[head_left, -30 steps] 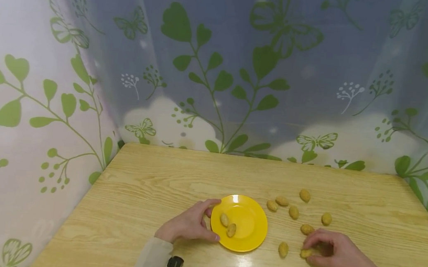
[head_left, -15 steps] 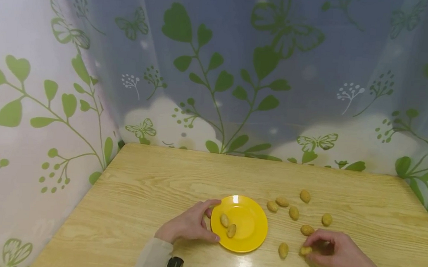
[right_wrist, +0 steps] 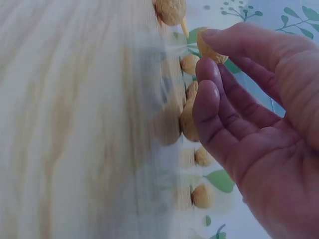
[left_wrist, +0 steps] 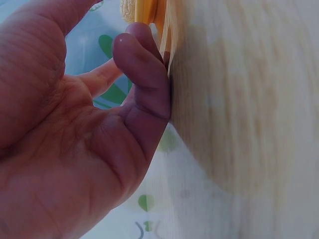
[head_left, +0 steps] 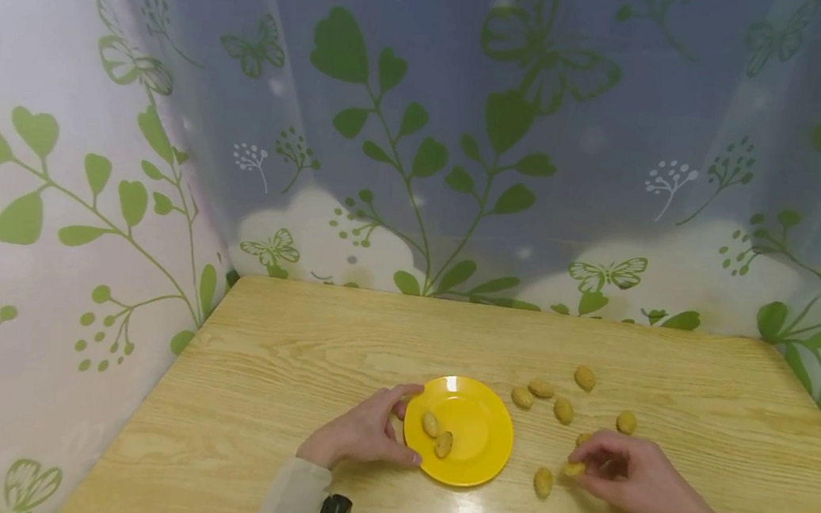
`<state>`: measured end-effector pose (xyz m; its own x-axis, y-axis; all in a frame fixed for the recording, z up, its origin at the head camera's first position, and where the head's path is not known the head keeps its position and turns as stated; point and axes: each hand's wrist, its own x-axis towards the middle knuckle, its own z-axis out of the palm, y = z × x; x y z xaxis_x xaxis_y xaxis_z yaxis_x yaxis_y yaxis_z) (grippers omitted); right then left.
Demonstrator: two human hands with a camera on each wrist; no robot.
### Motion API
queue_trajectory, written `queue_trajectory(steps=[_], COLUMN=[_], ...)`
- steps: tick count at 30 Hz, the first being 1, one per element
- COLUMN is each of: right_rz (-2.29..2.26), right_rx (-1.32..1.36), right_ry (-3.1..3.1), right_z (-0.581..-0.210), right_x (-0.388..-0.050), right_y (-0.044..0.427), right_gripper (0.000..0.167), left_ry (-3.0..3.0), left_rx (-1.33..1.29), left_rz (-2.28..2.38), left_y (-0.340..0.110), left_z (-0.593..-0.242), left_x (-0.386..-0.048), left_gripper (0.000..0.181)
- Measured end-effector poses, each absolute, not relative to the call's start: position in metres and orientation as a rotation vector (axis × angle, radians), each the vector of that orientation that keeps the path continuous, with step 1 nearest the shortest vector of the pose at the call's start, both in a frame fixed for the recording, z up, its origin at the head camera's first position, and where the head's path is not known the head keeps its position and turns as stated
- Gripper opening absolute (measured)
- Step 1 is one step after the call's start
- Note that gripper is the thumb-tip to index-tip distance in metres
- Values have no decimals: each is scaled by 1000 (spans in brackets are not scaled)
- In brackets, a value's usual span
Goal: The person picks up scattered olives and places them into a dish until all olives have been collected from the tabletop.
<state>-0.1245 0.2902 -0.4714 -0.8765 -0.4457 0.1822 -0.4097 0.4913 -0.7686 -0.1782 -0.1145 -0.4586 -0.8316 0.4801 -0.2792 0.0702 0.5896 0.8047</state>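
A yellow plate (head_left: pixel 471 459) holds two small brown potato-like pieces (head_left: pixel 443 445) on its left side. My left hand (head_left: pixel 366 428) rests at the plate's left edge, thumb and fingers spread around the rim; in the left wrist view the hand (left_wrist: pixel 109 114) lies against the tabletop. Between thumb and fingertips my right hand (head_left: pixel 641 483) pinches one piece (head_left: pixel 574 468), seen also in the right wrist view as a wrinkled piece (right_wrist: pixel 212 50) raised off the table. Just left of it lies another piece (head_left: pixel 543 482). One more (head_left: pixel 584 439) is partly hidden behind the right hand.
Several more pieces lie on the wooden table (head_left: pixel 319 337) right of the plate, among them one at the back (head_left: pixel 585 378) and one farther right (head_left: pixel 626 422). A patterned curtain (head_left: pixel 414 209) stands behind the table and along its left side.
My right hand has lifted the pinched piece off the table and moved slightly left and away from me, covering part of a neighbouring piece. The left hand and plate have stayed put.
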Motion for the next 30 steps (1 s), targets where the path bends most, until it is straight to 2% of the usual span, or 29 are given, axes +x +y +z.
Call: queue_trajectory(steps=[6,21,30], right_rz=[-1412,-1394,-1447], right_rx=[-824,-812,-905], right_ry=[2641,2624,2572], right_z=[-469,-463,-462], right_x=[-128,-135,-141], right_y=[279,251,235], right_gripper=[27,19,22], left_ry=[2349,2350,2359], left_rx=[437,451,456], left_rz=[1149,1149,1135], left_y=[-114,-115,-115], left_z=[-460,-460,-461], left_x=[-180,-178,-179], left_gripper=[96,96,95])
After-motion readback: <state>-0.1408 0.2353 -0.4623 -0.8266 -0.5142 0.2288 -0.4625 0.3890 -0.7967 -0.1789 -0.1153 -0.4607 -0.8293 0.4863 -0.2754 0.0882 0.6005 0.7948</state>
